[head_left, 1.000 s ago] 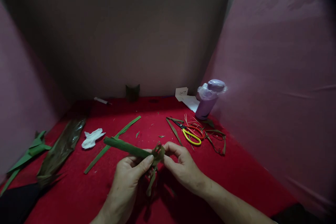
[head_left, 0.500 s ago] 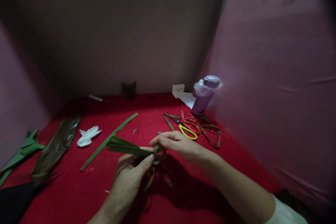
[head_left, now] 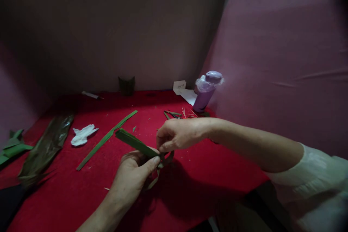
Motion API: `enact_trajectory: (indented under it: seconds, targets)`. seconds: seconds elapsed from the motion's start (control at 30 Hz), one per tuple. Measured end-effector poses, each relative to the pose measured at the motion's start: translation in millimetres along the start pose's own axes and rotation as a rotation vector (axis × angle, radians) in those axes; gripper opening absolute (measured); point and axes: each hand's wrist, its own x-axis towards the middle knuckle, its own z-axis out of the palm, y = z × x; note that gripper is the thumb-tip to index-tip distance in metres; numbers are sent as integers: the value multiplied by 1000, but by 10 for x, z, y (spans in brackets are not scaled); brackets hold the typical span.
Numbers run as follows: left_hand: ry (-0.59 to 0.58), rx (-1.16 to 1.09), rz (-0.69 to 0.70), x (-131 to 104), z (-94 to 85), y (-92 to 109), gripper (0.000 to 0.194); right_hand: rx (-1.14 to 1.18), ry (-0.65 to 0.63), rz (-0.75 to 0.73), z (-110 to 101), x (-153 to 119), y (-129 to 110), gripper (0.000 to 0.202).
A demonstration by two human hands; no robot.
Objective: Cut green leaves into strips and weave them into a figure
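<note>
Two hands at work over red-covered counter (head_left: 206, 174). Left hand (head_left: 133, 174) grasping folded green leaf (head_left: 136, 143) between thumb and fingers, its free end angled up and away to the left. Right hand (head_left: 181, 136) fingers bent, close against brown-green strip (head_left: 169, 158) at the leaf's near end; firmness of grip cannot be told, fingertips partly hidden. Strip loops between the hands, a tail hanging below. Beyond left hand: long green strip (head_left: 107, 137), then white tissue (head_left: 83, 135) farther left. Beyond right hand: thin sticks (head_left: 184, 112), white papers (head_left: 189, 96), purple bottle (head_left: 204, 98) with clear plastic round its upper part.
</note>
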Motion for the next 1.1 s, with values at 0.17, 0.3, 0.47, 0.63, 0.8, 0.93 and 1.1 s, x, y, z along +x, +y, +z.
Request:
enact_trajectory:
  seconds: [0.17, 0.3, 0.47, 0.63, 0.8, 0.93, 1.1]
  targets:
    - [-48, -24, -36, -17, 18, 28, 18, -83, -134, -8, -104, 64, -56, 12]
    - [-56, 73, -21, -10, -1, 12, 21, -78, -210, -59, -111, 140, -50, 12]
    - [-40, 93, -30, -12, 9, -9, 18, -63, -163, -102, -67, 167, -54, 13]
    - [-59, -50, -128, -24, 31, 7, 18, -203, -206, -47, -51, 73, -121, 9]
    - [-57, -56, -132, -16, 19, -3, 20, -228, -192, -42, -44, -14, -191, 22]
    - [-53, -70, -160, -21, 27, -1, 19, -178, -241, -48, -44, -40, -204, 17]
    - [-53, -101, -141, -23, 37, 15, 16, -282, -177, -87, -21, -47, -210, 9]
